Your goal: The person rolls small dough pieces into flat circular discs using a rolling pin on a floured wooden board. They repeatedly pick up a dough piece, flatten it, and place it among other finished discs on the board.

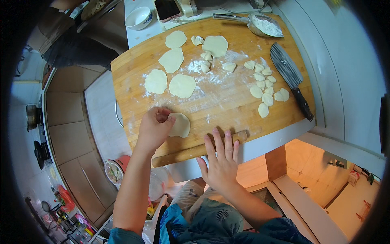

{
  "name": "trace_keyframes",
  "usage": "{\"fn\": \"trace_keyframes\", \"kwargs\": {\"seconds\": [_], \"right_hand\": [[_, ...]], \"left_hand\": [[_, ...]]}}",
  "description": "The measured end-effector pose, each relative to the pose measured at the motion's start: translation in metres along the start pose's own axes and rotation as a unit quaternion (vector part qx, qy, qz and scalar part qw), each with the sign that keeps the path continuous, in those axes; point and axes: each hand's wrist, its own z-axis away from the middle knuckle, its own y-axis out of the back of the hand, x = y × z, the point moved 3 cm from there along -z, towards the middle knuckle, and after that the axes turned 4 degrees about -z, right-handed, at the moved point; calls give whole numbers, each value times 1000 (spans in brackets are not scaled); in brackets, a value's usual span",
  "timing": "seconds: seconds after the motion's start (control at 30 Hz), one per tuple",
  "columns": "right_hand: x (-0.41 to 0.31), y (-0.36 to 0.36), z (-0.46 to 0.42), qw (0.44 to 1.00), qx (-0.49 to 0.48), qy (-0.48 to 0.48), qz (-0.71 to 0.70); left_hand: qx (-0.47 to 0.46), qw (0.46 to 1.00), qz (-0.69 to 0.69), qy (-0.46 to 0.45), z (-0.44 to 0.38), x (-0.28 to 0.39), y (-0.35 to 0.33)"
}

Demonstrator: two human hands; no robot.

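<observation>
My left hand [157,127] pinches the left edge of a flattened dough wrapper [180,125] on the wooden board [225,103]. Along the board's near edge lies a wooden rolling pin [186,154]. My right hand [221,161] rests over its right part with the fingers spread and straight, not wrapped around it. Several rolled wrappers, among them a round one [182,85] and an uneven one [171,60], lie beyond my left hand. Small dough pieces [267,99] are grouped at the board's right side, and a few more [229,66] sit amid loose flour.
A cleaver [286,65] lies at the board's right edge. Beyond it rests a metal scoop of flour [265,26]. A white bowl [138,18] and a phone [167,9] are behind the board. Another person [76,45] stands at the far left. A red bucket [117,168] is below left.
</observation>
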Motion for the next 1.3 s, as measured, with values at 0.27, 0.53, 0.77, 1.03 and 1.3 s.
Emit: {"fn": "trace_keyframes", "kwargs": {"seconds": [0.27, 0.53, 0.77, 1.03, 1.3], "right_hand": [[1, 6, -11, 999, 15, 33, 7], [2, 8, -16, 999, 20, 41, 23], [4, 12, -61, 990, 46, 121, 53], [-9, 12, -127, 988, 90, 115, 52], [-11, -1, -78, 993, 63, 50, 86]], "left_hand": [[64, 998, 25, 5, 2, -25, -2], [-52, 993, -107, 3, 4, 4, 1], [-114, 976, -68, -172, -15, 7, 3], [-141, 963, -50, -224, -28, 17, -5], [-136, 968, -2, -213, -35, 9, -1]]}}
